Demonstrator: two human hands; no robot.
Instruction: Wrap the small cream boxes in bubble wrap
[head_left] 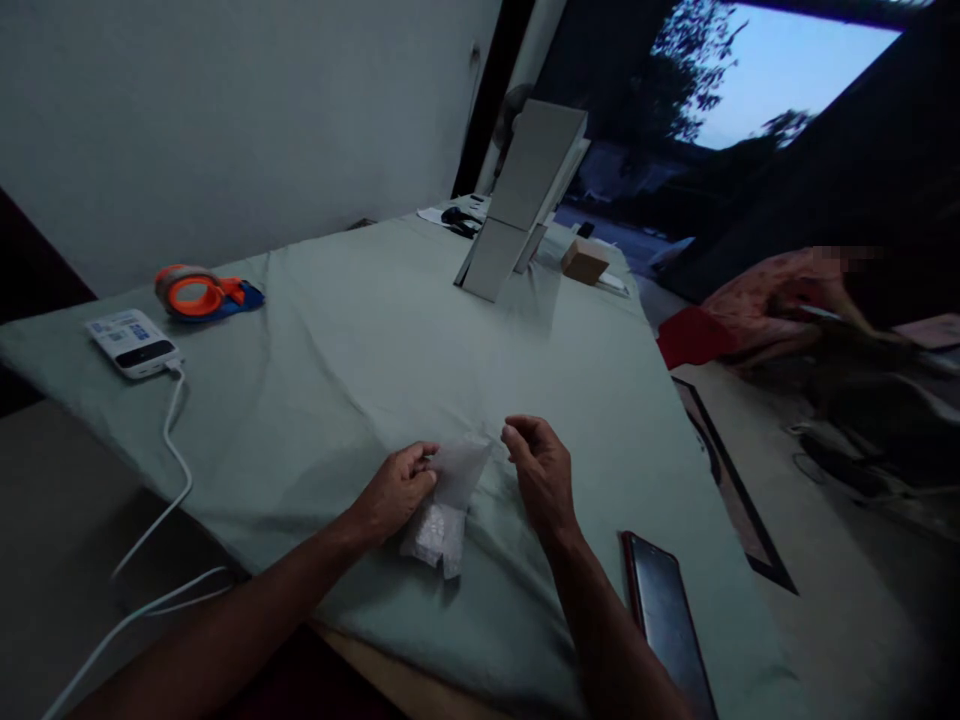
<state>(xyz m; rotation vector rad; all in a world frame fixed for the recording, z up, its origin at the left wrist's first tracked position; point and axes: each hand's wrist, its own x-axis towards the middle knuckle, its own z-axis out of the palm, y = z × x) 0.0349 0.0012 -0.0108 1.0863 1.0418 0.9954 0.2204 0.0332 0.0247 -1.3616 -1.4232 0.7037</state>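
The left hand [401, 488], its forearm slanting in from seven o'clock, pinches the left edge of a bubble-wrap pouch [451, 486] over the tablecloth [390, 340]. At the pouch's three o'clock, the right hand [543, 472] is half-curled, thumb near forefinger; whether it grips anything, I cannot tell. A smartphone [666, 612] lies at four o'clock.

2 forearms [247, 615] extend forward, left grip [433, 465] pinching, right grip [512, 437] loosely curled.
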